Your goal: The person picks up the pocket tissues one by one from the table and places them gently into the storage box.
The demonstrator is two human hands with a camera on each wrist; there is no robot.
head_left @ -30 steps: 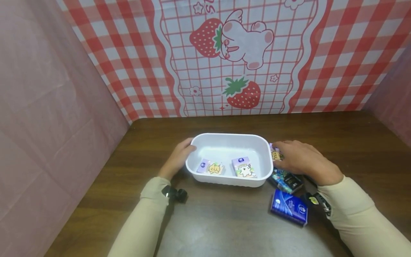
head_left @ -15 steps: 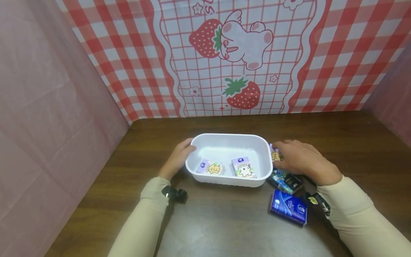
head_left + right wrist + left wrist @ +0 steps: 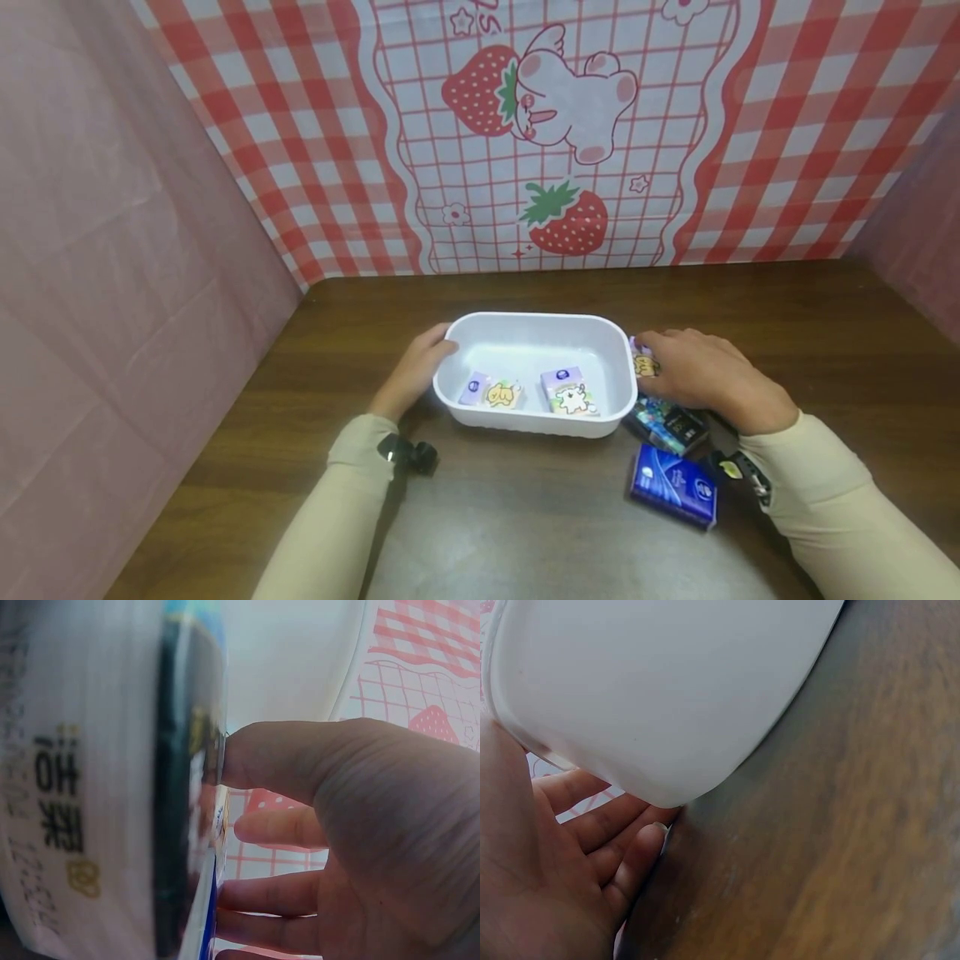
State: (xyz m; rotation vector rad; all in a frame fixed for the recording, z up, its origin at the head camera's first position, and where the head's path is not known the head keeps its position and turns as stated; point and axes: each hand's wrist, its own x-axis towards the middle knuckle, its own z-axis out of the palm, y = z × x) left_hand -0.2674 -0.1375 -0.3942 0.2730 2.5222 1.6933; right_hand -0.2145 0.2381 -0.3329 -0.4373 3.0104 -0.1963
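A white plastic basin (image 3: 536, 423) stands on the table in the head view. My left hand (image 3: 416, 367) grips its left end, thumb at the rim and the other fingers along the outside, as the left wrist view also shows. Two purple tissue packs lie inside: one with a yellow cartoon (image 3: 493, 392), one with a white cartoon (image 3: 572, 393). Against the basin's right end, my right hand (image 3: 705, 379) holds another purple tissue pack (image 3: 643, 362), partly covered by the hand. Its thumb and fingers (image 3: 274, 896) appear in the right wrist view, where a nearer pack hides their tips.
Below the right hand lies a dark patterned tissue pack (image 3: 670, 423), large and close in the right wrist view. A blue tissue pack (image 3: 675, 486) sits nearer the front of the brown wooden table (image 3: 510, 533). A red checked cloth (image 3: 300, 125) hangs behind the table.
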